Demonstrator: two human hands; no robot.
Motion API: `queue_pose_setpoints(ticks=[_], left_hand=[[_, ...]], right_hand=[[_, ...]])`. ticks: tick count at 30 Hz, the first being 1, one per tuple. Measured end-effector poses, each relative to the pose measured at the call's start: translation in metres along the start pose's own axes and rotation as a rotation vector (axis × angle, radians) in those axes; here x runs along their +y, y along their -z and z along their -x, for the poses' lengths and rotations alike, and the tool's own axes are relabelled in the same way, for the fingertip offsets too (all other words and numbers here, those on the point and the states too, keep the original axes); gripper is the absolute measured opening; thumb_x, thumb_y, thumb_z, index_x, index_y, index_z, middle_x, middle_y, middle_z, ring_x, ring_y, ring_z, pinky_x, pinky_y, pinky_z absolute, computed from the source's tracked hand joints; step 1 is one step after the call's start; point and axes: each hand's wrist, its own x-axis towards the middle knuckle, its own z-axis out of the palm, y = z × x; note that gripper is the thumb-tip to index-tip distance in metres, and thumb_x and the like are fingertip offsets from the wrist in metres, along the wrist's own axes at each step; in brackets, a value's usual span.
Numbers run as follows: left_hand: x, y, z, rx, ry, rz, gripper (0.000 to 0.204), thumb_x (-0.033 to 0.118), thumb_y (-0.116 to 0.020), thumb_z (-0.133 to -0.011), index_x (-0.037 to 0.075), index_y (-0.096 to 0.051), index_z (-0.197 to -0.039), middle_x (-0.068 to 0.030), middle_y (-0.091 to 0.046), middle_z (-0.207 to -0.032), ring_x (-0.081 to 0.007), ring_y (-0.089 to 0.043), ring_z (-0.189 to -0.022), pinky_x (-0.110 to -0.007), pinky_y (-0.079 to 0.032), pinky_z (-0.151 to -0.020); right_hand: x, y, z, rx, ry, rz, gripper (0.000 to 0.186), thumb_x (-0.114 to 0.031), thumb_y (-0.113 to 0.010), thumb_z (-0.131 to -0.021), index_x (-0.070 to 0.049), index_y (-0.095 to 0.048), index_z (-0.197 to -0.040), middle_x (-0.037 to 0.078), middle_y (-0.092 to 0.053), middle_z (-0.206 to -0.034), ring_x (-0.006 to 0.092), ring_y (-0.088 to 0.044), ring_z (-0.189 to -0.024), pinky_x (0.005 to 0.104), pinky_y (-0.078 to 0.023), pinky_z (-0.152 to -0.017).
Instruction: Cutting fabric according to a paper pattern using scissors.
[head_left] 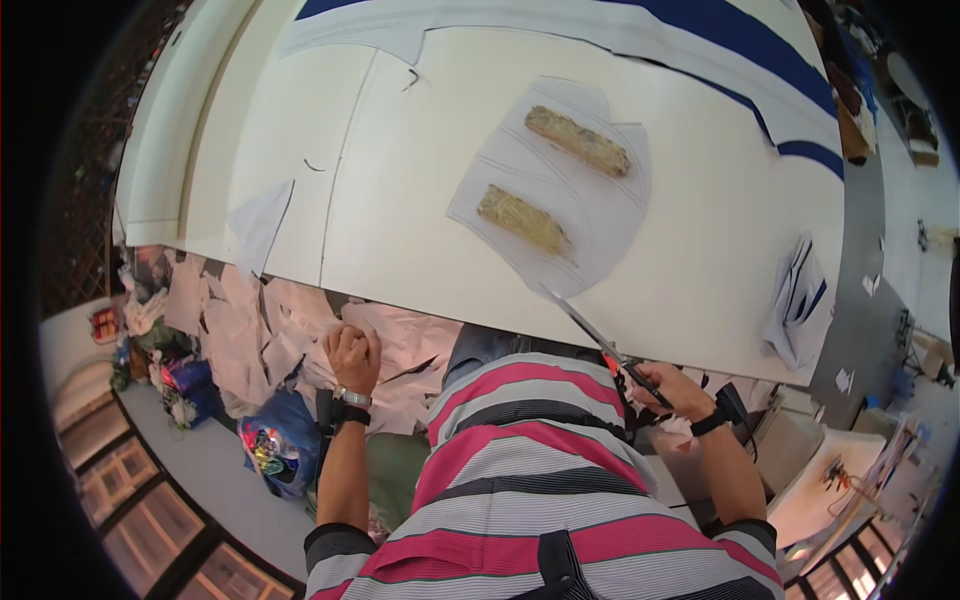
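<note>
My right hand (672, 388) grips long metal scissors (585, 325), whose blades point up-left over the table's front edge, near the lower tip of a white pattern piece (610, 215). That piece has drawn curved lines and lies flat on the white table (410, 190) under two rough, yellowish oblong blocks (575, 140). My left hand (352, 350) is closed, below the table edge at left, over pinkish paper scraps (295, 320); whether anything is inside its fingers is hidden.
A long white sheet with blue bands (730, 50) crosses the back. A folded white paper (800, 300) lies at right, a small white piece (260, 215) at left, beside a pale roll (175, 130). Below left sit a blue bag (270, 440) and piled bundles.
</note>
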Motion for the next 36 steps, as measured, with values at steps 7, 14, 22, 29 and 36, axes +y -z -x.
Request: queue_pose_setpoints(ticks=[7, 14, 22, 29, 36], left_hand=[[0.080, -0.034, -0.099, -0.043, -0.176, 0.310, 0.016, 0.006, -0.077, -0.089, 0.006, -0.070, -0.104, -0.0111, -0.068, -0.106, -0.0342, -0.065, -0.103, -0.049, -0.050, -0.095], [0.176, -0.065, -0.115, -0.207, -0.330, 0.545, 0.028, 0.007, -0.076, -0.089, 0.006, -0.072, -0.117, -0.0139, -0.068, -0.118, -0.0365, -0.064, -0.114, -0.050, -0.052, -0.099], [0.189, -0.090, -0.097, -0.260, -0.500, 0.450, 0.052, 0.016, -0.075, -0.093, 0.012, -0.063, -0.144, -0.0141, -0.055, -0.153, -0.0395, -0.048, -0.146, -0.058, -0.038, -0.124], [0.188, -0.093, -0.088, -0.216, -0.478, 0.372, 0.052, 0.018, -0.073, -0.095, 0.014, -0.062, -0.146, -0.0127, -0.055, -0.155, -0.0370, -0.049, -0.147, -0.056, -0.037, -0.126], [0.190, -0.092, -0.090, -0.148, -0.502, 0.356, 0.052, 0.017, -0.075, -0.093, 0.014, -0.064, -0.143, -0.0121, -0.058, -0.152, -0.0360, -0.052, -0.145, -0.055, -0.040, -0.125]], right_hand=[[0.071, -0.020, 0.028, 0.044, 0.069, -0.283, 0.027, -0.032, -0.069, -0.103, -0.008, -0.061, -0.095, -0.007, -0.052, -0.067, 0.0024, -0.046, -0.050, 0.0216, -0.036, -0.048], [0.102, -0.014, 0.060, -0.006, 0.018, -0.542, 0.050, -0.056, -0.068, -0.104, -0.008, -0.057, -0.099, -0.005, -0.048, -0.069, 0.0046, -0.042, -0.052, 0.0221, -0.034, -0.047], [0.103, 0.019, 0.026, -0.284, 0.043, -0.679, 0.063, -0.071, -0.070, -0.093, -0.010, -0.060, -0.106, -0.005, -0.041, -0.070, 0.0060, -0.036, -0.057, 0.0230, -0.029, -0.050], [0.071, 0.044, 0.016, -0.231, -0.063, -0.510, 0.035, -0.039, -0.069, -0.106, -0.007, -0.057, -0.101, -0.006, -0.042, -0.068, 0.0048, -0.036, -0.053, 0.0233, -0.027, -0.046], [0.011, 0.086, 0.032, -0.048, -0.077, 0.006, 0.030, -0.033, -0.067, -0.107, -0.010, -0.055, -0.092, -0.006, -0.046, -0.065, 0.0030, -0.040, -0.050, 0.0226, -0.030, -0.044]])
